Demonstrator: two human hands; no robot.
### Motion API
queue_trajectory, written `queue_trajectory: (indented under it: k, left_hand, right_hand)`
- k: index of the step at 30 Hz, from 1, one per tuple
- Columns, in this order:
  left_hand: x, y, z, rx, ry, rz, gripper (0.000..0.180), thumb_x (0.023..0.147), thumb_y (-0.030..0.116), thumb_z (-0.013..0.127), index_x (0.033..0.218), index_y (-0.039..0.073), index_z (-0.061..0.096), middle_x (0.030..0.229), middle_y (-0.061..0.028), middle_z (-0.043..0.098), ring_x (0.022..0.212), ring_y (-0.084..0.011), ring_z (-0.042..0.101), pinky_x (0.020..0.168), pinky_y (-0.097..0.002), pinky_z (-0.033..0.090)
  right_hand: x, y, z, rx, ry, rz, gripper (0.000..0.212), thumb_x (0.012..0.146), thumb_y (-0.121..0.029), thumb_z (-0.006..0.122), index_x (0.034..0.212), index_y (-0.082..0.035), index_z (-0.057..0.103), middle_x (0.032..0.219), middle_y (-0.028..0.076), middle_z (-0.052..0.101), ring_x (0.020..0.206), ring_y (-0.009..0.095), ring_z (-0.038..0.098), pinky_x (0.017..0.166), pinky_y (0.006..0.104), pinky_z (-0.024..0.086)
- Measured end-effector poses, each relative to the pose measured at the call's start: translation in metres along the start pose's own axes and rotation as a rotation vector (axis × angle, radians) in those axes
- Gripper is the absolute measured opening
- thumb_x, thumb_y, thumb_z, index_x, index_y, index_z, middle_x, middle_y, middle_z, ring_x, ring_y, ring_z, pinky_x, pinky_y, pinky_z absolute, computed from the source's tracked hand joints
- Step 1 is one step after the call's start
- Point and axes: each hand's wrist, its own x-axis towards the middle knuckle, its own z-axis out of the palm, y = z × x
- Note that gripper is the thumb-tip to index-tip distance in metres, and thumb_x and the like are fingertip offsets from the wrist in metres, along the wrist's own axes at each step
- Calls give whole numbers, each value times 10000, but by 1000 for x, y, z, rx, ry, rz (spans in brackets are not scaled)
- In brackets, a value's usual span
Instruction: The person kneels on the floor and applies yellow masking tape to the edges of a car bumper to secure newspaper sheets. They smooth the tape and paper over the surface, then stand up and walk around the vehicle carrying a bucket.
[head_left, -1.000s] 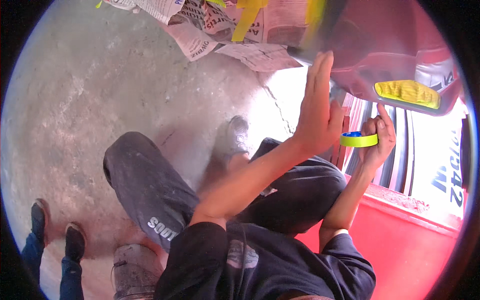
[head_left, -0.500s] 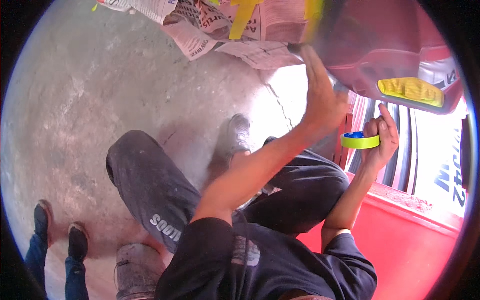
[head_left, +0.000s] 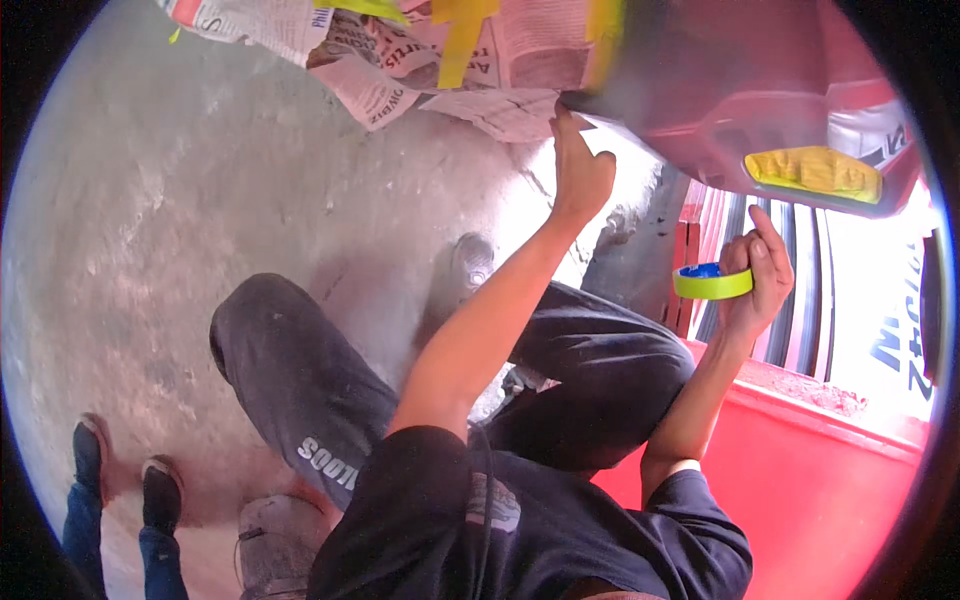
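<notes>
My left hand (head_left: 583,170) reaches up to the lower edge of a dark red car bumper (head_left: 690,145), where it meets a newspaper cover (head_left: 495,110). Its fingers are stretched out with the tips at that edge, and the thumb stands apart. Strips of yellow tape (head_left: 457,50) lie across the newspaper. Below the bumper's right part, my right hand (head_left: 765,275) holds a roll of yellow-green tape (head_left: 712,287) with a blue inner side; the index finger points upward. A yellow-covered patch (head_left: 815,172) sits on the bumper just above this hand.
I am low down with both knees bent over the concrete floor (head_left: 180,250). A red box-like object (head_left: 800,480) stands by my right arm. Another person's legs (head_left: 160,540) are at the lower left, next to a grey cylindrical object (head_left: 280,545). Dark vertical bars (head_left: 790,300) rise behind my right hand.
My left hand has moved left along the bumper's lower edge, toward the newspaper. My right hand keeps the tape roll in nearly the same place. The view has shifted slightly.
</notes>
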Motion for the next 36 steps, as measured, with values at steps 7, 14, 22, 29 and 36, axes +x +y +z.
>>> queue_trajectory:
  k: [7, 14, 22, 29, 36]
  left_hand:
    - [-29, 37, 34, 92, 120, 293, 1039, 738, -40, 543, 1513, -182, -134, 1598, -428, -85, 1529, -519, -51, 1272, -468, 12]
    - [-69, 89, 29, 243, -49, 645, 1001, 812, 31, 557, 1564, -120, -86, 1627, -385, -122, 1532, -518, -78, 1250, -545, 30]
    - [-5, 116, 16, 512, 130, 956, 988, 937, 239, 649, 1577, -105, -20, 1559, -485, -125, 1470, -643, -88, 1193, -662, 35]
    - [8, 150, 19, 598, 283, 1072, 895, 963, 301, 614, 1553, -144, 110, 1517, -541, -64, 1419, -721, 1, 1134, -746, 126]
    - [30, 209, 2, 598, 347, 1197, 883, 961, 322, 603, 1530, -180, 152, 1537, -525, 17, 1419, -716, 64, 1150, -718, 153]
  right_hand:
    - [-4, -3, 0, 29, -82, 21, 395, 991, -53, 570, 1347, 116, 583, 746, -14, 450, 621, 70, 396, 558, 229, 315]
    - [-3, -2, -8, 45, 57, 26, 376, 948, -58, 611, 1270, 137, 625, 693, -32, 472, 584, 53, 371, 548, 220, 255]
    - [5, -2, -7, 96, 50, 45, 341, 959, -74, 600, 1242, 110, 651, 706, -35, 474, 596, 54, 401, 547, 226, 253]
    - [2, 0, -11, 101, 0, 21, 340, 959, -81, 591, 1238, 104, 651, 736, -20, 483, 586, 55, 384, 546, 232, 257]
    - [0, -3, -8, 128, 2, 39, 336, 965, -75, 604, 1249, 98, 650, 742, -25, 507, 591, 50, 398, 548, 226, 269]
